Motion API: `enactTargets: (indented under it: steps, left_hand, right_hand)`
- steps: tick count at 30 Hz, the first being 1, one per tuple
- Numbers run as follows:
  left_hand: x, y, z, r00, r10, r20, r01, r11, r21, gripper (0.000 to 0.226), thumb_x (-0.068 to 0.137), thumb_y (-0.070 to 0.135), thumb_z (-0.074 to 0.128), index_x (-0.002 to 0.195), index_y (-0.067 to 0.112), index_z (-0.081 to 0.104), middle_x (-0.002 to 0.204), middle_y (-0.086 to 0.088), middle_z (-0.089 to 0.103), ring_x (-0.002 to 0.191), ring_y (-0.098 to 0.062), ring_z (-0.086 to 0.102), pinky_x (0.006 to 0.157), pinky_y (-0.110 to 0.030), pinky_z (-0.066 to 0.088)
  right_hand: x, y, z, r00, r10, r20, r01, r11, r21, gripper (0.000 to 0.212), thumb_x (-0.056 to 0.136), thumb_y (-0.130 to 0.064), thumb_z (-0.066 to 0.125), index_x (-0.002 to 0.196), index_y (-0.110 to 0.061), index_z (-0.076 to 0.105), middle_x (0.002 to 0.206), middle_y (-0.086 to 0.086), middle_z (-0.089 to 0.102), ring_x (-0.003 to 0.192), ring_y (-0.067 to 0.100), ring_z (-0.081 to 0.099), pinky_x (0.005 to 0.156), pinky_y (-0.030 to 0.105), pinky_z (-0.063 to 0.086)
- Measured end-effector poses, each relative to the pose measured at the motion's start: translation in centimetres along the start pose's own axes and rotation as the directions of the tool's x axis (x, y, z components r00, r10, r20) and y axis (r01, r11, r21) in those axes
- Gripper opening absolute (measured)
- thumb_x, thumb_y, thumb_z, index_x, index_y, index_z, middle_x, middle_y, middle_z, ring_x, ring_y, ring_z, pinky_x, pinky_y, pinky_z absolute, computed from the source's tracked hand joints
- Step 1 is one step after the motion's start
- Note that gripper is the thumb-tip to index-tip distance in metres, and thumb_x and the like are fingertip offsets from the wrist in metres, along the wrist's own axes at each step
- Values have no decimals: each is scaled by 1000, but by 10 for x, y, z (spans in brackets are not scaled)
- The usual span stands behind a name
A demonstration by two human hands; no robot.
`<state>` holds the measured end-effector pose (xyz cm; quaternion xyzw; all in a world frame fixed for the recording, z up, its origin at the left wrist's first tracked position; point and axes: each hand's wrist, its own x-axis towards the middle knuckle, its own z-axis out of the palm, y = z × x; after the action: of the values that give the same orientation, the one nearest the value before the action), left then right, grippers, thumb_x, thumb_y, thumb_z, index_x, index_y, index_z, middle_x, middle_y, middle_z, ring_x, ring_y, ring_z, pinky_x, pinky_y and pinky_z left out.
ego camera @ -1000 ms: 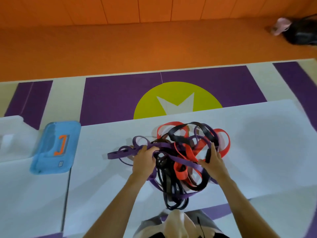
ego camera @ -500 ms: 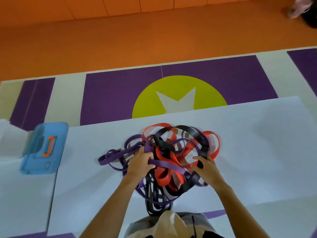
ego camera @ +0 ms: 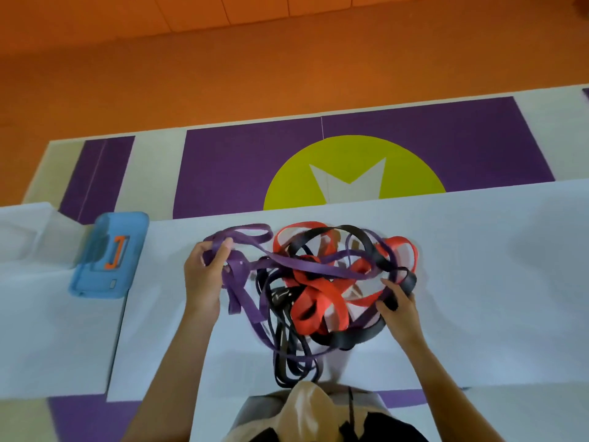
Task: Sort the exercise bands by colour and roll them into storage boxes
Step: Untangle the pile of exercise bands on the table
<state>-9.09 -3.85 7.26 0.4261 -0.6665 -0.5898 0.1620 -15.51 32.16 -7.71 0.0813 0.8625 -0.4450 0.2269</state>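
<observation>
The left hand (ego camera: 204,275) grips a purple band (ego camera: 242,239) beside the tangled pile (ego camera: 322,291). The right hand (ego camera: 398,306) clutches a black band (ego camera: 406,282) at the pile's edge.

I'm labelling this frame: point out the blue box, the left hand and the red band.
blue box (ego camera: 95,283): head view, lid below the latch.
left hand (ego camera: 204,277): head view, back of the hand.
red band (ego camera: 334,301): head view, wide loop mid-pile.

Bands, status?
Left hand grips purple band. Right hand grips black band at pile edge. Red bands knotted through both; none sorted.
</observation>
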Motion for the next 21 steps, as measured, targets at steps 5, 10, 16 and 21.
enactTargets:
  steps: [5,10,16,21]
  left_hand:
    - [7,20,-16,996,75,-48,-76,997,-20,20,94,34,78,80,29,65,87,2,70,84,-21,66,75,-43,54]
    - [17,29,-42,978,128,-162,-147,982,-116,22,89,40,80,78,33,63,90,3,65,87,-20,62,86,-43,53]
    - [27,31,-83,963,158,-218,-208,951,-230,19,93,29,79,85,33,62,88,6,69,82,-12,67,91,-40,56]
    - [22,21,-106,974,171,-152,-194,969,-154,15,97,26,76,94,22,62,77,14,69,73,-6,65,80,-33,54]
  right_hand:
    - [-4,12,3,988,112,107,-68,934,-351,74,98,-40,67,159,-46,27,151,15,40,134,44,46,111,56,42]
    - [-14,-11,8,953,278,-122,-304,878,-371,62,97,-45,63,153,-46,37,147,18,40,138,45,37,112,61,36]
    - [-26,-35,36,983,-102,-150,-4,816,-578,55,98,-35,69,149,-36,50,174,8,4,161,34,-1,124,63,11]
    - [-8,-96,77,917,-371,150,392,759,-520,82,95,-17,64,161,-43,22,175,-7,-4,153,40,28,110,57,47]
